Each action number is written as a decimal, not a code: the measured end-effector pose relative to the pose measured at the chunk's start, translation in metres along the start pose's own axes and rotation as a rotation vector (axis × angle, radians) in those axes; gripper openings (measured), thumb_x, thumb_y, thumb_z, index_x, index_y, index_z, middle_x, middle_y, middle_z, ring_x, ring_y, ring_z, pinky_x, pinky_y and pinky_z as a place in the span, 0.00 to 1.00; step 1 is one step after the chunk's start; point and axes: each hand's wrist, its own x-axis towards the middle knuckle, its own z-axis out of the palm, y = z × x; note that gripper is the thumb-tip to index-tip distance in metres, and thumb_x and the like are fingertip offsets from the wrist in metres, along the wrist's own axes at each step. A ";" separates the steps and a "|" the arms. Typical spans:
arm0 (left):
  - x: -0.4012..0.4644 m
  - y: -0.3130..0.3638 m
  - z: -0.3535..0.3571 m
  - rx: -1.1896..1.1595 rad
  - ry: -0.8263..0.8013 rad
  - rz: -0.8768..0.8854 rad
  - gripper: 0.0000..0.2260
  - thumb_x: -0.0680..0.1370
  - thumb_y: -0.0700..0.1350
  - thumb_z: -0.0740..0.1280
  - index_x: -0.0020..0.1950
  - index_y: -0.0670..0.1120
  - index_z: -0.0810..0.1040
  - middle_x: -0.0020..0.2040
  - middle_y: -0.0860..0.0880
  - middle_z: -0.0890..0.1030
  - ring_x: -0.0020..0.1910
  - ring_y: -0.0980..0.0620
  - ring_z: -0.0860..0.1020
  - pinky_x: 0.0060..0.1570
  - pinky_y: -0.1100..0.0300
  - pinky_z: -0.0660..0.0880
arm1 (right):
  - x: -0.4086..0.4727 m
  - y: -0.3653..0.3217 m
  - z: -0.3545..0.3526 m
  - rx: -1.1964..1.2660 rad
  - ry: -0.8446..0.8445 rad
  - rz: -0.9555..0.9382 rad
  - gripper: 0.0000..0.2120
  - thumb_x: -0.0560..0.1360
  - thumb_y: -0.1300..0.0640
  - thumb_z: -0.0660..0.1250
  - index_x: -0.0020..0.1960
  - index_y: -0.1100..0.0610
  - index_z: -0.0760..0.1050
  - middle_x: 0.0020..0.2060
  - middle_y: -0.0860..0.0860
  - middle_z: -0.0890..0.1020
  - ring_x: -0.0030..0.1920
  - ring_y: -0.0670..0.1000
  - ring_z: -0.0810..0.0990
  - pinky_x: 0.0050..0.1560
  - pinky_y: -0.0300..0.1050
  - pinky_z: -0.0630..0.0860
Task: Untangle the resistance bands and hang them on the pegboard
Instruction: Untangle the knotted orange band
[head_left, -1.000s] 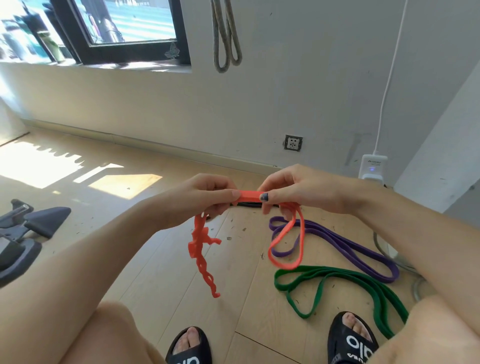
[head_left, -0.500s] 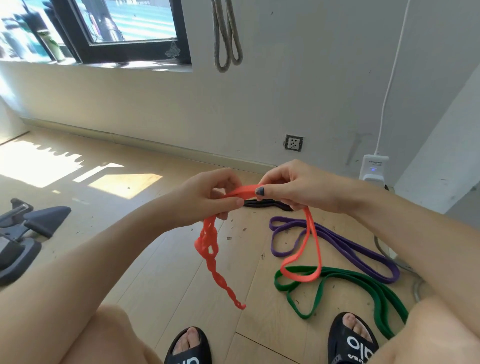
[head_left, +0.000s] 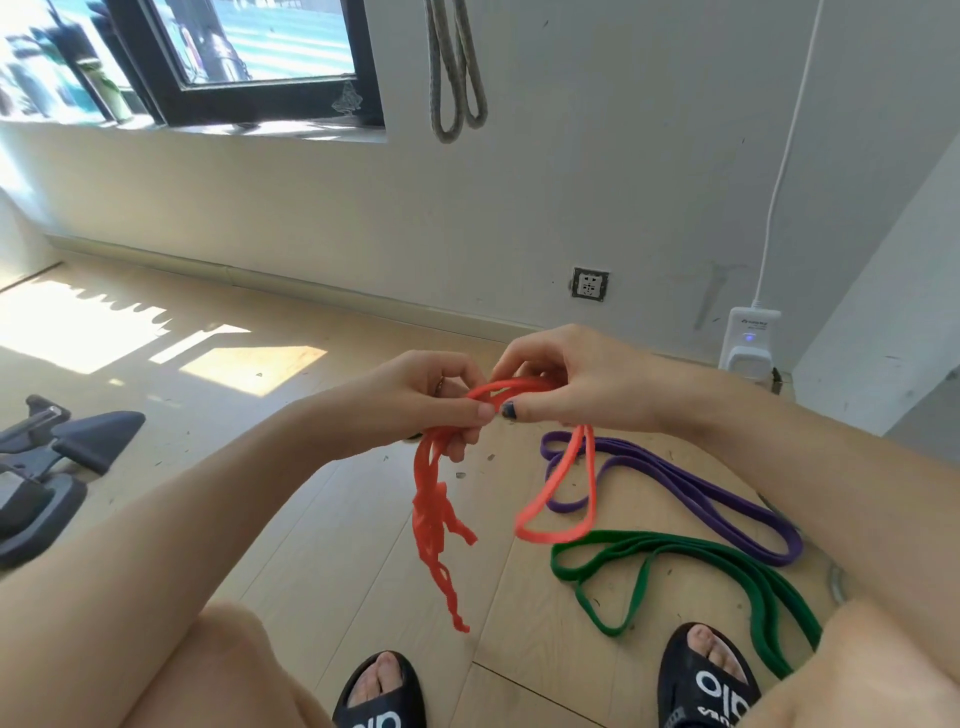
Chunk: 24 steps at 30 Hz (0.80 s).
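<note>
Two hands meet above the wooden floor (head_left: 322, 519), both working the orange resistance band (head_left: 434, 512). The left hand (head_left: 415, 400) has its fingers (head_left: 460, 415) curled tight, thumb pressed against the fingertips, pinching several gathered strands; below it a twisted, knotted bunch of the band hangs down toward the near floor. The right hand (head_left: 576, 384) also has curled fingers, its thumb and bent fingers gripping the band just right of the left hand, the two thumbs almost touching. An open loop of the same band hangs below the right hand. On the floor to the right lie the purple band (head_left: 727, 501) and, nearer, the green band (head_left: 675, 564). A grey band (head_left: 457, 78) hangs on the far wall.
</note>
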 end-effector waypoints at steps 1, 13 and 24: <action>0.000 -0.001 -0.001 -0.016 -0.003 -0.009 0.12 0.78 0.48 0.71 0.53 0.40 0.78 0.41 0.45 0.84 0.38 0.47 0.83 0.55 0.31 0.76 | 0.001 0.000 0.001 -0.045 0.019 -0.018 0.06 0.75 0.54 0.74 0.52 0.47 0.83 0.36 0.42 0.83 0.36 0.41 0.79 0.39 0.40 0.75; -0.003 0.000 -0.004 0.013 -0.035 -0.042 0.14 0.77 0.50 0.73 0.48 0.40 0.75 0.42 0.43 0.83 0.44 0.47 0.84 0.59 0.30 0.73 | 0.003 -0.005 -0.001 0.070 0.048 -0.008 0.04 0.80 0.52 0.71 0.51 0.50 0.85 0.36 0.52 0.86 0.33 0.46 0.76 0.35 0.42 0.69; 0.001 -0.004 -0.006 0.201 0.140 0.039 0.04 0.81 0.43 0.68 0.50 0.45 0.74 0.48 0.48 0.83 0.46 0.51 0.87 0.54 0.45 0.83 | -0.001 -0.003 -0.008 0.155 0.155 0.084 0.03 0.78 0.56 0.73 0.50 0.52 0.84 0.38 0.51 0.87 0.39 0.41 0.81 0.47 0.43 0.72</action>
